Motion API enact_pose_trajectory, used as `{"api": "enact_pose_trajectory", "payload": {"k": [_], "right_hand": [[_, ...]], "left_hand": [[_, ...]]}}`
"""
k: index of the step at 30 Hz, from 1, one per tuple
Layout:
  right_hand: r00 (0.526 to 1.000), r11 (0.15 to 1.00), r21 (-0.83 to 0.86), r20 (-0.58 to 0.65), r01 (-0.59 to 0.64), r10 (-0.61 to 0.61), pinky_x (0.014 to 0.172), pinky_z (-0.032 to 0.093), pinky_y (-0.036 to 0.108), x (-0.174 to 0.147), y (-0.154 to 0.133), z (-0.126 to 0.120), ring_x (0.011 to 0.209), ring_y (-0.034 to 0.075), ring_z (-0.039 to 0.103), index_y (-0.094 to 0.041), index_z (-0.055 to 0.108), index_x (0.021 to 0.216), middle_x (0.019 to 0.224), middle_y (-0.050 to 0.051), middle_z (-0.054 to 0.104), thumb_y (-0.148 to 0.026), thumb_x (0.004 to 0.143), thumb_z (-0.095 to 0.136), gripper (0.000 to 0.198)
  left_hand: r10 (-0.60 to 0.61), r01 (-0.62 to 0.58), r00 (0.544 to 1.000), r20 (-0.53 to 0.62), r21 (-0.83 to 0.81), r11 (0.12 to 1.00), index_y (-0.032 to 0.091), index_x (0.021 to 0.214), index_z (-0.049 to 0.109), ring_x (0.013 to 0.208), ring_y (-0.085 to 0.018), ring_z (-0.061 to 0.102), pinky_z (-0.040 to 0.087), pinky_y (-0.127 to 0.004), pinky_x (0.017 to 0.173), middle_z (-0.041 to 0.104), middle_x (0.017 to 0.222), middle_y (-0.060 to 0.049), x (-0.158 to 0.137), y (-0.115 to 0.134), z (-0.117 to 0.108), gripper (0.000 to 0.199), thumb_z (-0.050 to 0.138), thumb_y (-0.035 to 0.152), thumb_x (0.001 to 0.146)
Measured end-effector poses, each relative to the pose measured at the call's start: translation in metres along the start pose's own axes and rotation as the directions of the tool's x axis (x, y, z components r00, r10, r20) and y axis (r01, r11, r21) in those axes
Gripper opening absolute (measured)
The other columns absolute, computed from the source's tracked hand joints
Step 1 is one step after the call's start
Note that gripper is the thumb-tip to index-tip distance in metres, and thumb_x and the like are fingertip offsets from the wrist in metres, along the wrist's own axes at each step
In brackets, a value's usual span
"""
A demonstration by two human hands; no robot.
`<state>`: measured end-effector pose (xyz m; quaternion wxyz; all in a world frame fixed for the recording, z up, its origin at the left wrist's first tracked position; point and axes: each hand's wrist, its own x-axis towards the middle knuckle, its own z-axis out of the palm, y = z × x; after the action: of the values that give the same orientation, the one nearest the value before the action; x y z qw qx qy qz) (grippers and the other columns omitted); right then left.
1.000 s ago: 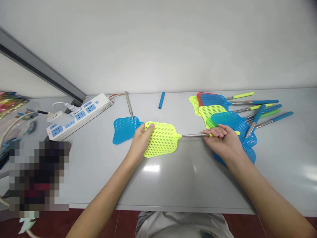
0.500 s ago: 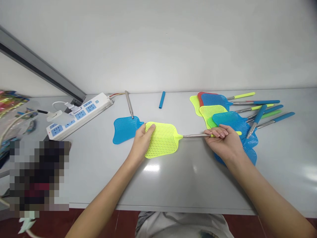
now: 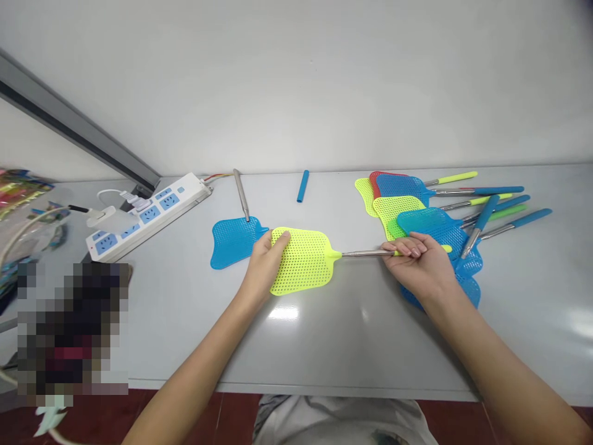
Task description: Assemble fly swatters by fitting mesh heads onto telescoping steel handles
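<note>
Between my two hands a yellow fly swatter (image 3: pixel 306 262) is held level above the table. My left hand (image 3: pixel 266 262) grips the far left edge of its perforated head, thumb on top. The fingers of my right hand (image 3: pixel 419 262) are closed round its yellow handle, just past the metal rod. Behind my left hand lies a blue swatter head (image 3: pixel 236 242), with a bare metal rod (image 3: pixel 241 196) touching its upper edge. A short blue sleeve (image 3: pixel 302 186) lies by itself farther back. Several swatters in blue, yellow, red and green are piled beside my right hand, including a blue one (image 3: pixel 428 225).
A white power strip (image 3: pixel 148 216) with plugs and cables lies at the left of the grey table (image 3: pixel 324 346). Colourful plastic packets (image 3: pixel 21 191) sit at the far left, and a pixelated dark area covers the lower left. A wall (image 3: pixel 315 86) rises behind the table.
</note>
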<state>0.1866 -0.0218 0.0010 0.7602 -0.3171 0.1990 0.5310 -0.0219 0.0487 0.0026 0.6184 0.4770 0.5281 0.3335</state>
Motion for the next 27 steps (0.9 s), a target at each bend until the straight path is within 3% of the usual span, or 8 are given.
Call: {"api": "enact_pose_trajectory", "payload": {"k": [27], "right_hand": [[1.0,1.0,0.0,-0.007,-0.02,0.02,0.04,0.035,0.023,-0.0006,-0.0013,0.0,0.034,0.007,0.022,-0.019,0.008,0.057,0.042,-0.008,0.014,-0.006,0.067,0.035,0.032]], "left_hand": [[-0.043,0.043,0.999,-0.023,0.003,0.999,0.018,0.071,0.049,0.053,-0.014,0.056,0.04,-0.022,0.046,0.058,0.063,0.0,0.0008,0.0035,0.0007,0.02,0.053,0.037,0.07]]}}
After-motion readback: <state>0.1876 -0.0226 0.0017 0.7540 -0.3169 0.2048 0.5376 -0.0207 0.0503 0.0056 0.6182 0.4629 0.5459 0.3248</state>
